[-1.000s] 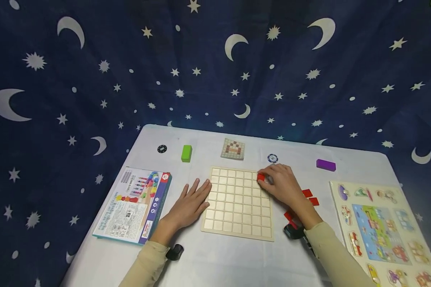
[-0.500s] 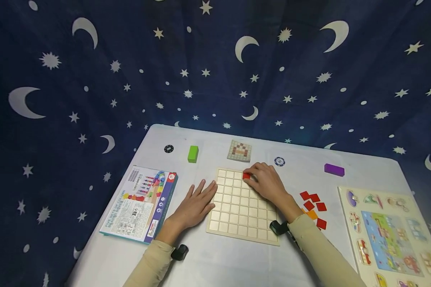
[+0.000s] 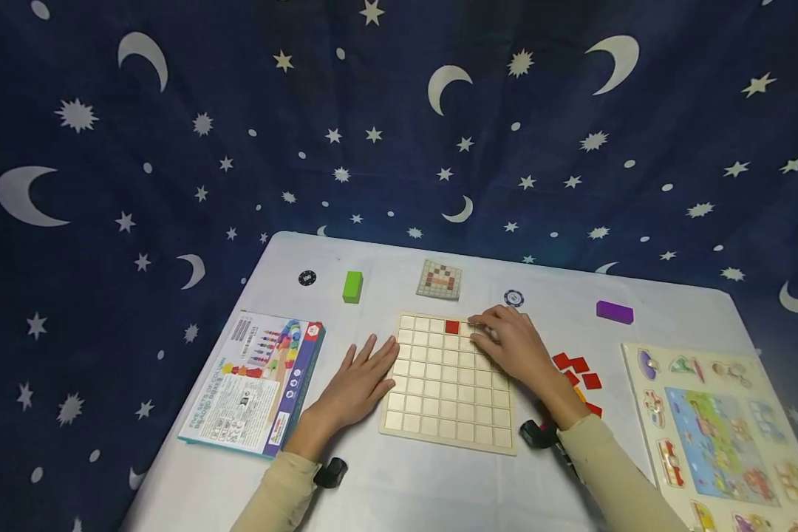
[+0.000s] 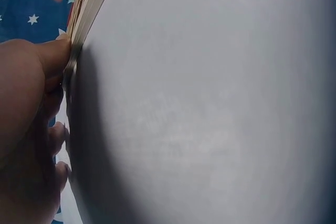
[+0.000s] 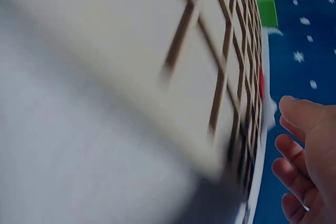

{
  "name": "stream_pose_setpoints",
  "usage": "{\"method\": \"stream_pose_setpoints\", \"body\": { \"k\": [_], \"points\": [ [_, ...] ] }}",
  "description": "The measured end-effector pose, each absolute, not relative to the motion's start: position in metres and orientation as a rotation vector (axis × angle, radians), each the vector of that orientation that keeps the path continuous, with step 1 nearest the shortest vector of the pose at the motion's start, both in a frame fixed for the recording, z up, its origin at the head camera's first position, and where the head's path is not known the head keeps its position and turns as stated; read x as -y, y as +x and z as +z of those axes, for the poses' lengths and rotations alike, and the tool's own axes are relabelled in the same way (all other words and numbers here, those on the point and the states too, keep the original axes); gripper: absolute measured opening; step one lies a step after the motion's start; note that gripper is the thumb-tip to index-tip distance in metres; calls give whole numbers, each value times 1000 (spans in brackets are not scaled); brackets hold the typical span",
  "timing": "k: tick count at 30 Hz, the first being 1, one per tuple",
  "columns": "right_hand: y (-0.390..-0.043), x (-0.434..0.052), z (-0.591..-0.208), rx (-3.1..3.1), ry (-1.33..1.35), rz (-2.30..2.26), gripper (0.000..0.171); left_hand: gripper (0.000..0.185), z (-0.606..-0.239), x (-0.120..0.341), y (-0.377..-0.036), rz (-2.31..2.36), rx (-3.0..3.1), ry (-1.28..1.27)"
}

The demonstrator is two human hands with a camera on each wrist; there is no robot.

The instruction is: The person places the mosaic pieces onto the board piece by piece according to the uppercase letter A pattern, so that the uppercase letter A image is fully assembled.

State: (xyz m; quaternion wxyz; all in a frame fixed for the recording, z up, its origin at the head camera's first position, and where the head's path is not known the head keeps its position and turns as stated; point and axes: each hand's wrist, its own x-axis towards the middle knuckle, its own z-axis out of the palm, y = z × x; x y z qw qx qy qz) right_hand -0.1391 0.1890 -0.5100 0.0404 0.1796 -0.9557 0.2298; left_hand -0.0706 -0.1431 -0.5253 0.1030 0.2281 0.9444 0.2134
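A square wooden board [image 3: 440, 388] with a grid of shallow cells lies mid-table. One red square tile [image 3: 451, 326] sits in a cell of its far row. My right hand [image 3: 517, 346] hovers over the board's far right corner, just right of that tile. In the right wrist view its fingers [image 5: 294, 153] are loosely bent, thumb apart, with nothing between them. My left hand [image 3: 354, 386] rests on the table with fingers spread, their tips against the board's left edge. The left wrist view shows the left thumb [image 4: 52, 56] touching the board's side [image 4: 92, 9].
Several loose red tiles [image 3: 592, 381] and an orange one lie right of the board. Behind it are a small pattern card [image 3: 439, 279], a green block [image 3: 352, 287], a purple block [image 3: 615, 312] and two chips. A boxed set [image 3: 249, 380] lies left, a picture puzzle [image 3: 718, 428] right.
My right hand has brought a red tile to the board's far row, let go of it in a cell, and drawn back to the right. The left hand has stayed at the board's edge.
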Motion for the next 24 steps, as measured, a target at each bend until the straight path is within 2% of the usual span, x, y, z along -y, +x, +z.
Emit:
{"method": "stream_pose_setpoints", "body": {
  "k": [5, 12, 18, 24],
  "points": [
    [-116, -237, -507, 2912, 410, 645, 34, 64, -524, 143, -70, 628, -2783, 661],
    [-85, -287, -505, 2913, 123, 303, 45, 63, -525, 142, -71, 634, -2779, 658],
    [-73, -300, -509, 2915, 155, 270, 43, 63, -525, 141, -71, 639, -2778, 664],
    [-77, -298, -511, 2914, 194, 359, 36, 64, -526, 142, -71, 643, -2786, 676]
  ]
}}
